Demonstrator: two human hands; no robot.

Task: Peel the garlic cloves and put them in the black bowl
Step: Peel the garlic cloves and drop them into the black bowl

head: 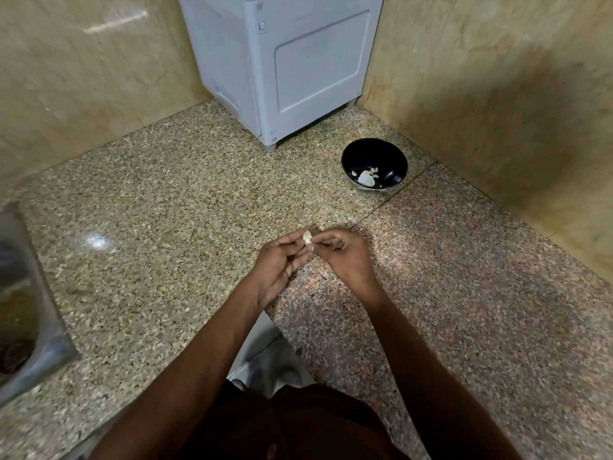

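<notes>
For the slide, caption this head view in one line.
Both hands, left hand and right hand, pinch a small pale garlic clove above the speckled granite counter; the round black bowl holds pale pieces.

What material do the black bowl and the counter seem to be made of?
Black bowl: probably glazed ceramic or melamine; its glossy black inside shows highlights. Counter: polished granite-like stone, speckled grain with a bright light reflection and a visible seam between slabs.

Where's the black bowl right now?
In the head view the black bowl sits on the granite counter, right of centre, just right of the grey appliance, beyond both hands.
</notes>
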